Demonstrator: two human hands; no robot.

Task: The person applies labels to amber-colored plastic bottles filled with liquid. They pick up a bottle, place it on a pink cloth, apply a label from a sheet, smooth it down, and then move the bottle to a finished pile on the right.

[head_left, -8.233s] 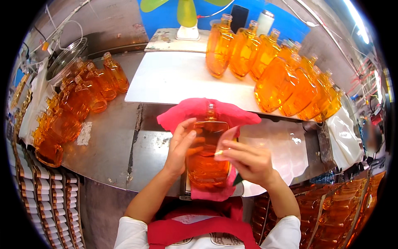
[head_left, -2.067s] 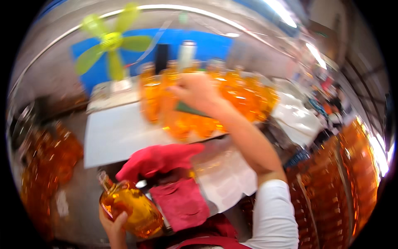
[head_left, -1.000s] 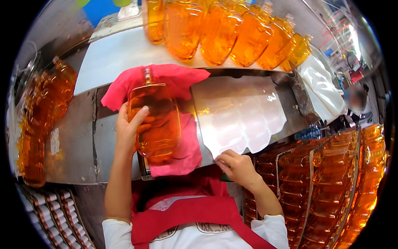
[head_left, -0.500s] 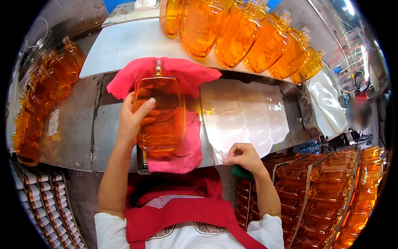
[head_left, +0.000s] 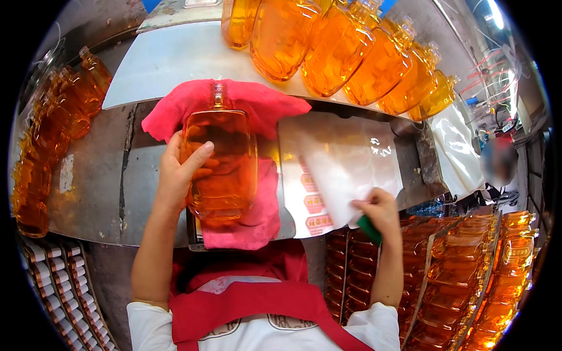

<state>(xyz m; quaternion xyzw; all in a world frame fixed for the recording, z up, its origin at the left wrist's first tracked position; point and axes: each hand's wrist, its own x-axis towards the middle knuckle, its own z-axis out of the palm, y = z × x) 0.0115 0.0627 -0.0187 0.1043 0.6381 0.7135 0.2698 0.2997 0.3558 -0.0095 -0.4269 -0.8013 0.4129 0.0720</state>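
Note:
An amber glass bottle (head_left: 231,155) rests on pink cloth (head_left: 254,231), its neck pointing away from me. My left hand (head_left: 178,169) is closed around the bottle's left side, thumb on top and fingers seen through the glass. To the right lies a sheet of labels (head_left: 310,202) with rows of red and gold print. My right hand (head_left: 381,212) pinches the near edge of its translucent white cover sheet (head_left: 345,175), which is lifted and folded back to the right. A flat green piece (head_left: 369,229), perhaps a scraper, is also tucked in this hand.
Several amber bottles (head_left: 336,55) stand on the white raised shelf (head_left: 170,61) ahead. More bottles (head_left: 64,117) line the metal bench's left end. Crates of amber bottles (head_left: 451,269) sit low at right; rows of white-and-brown cylinders (head_left: 64,281) at lower left.
My right hand has moved right and slightly away from me, pulling the cover sheet back and uncovering a column of labels. The left hand still holds the bottle in place.

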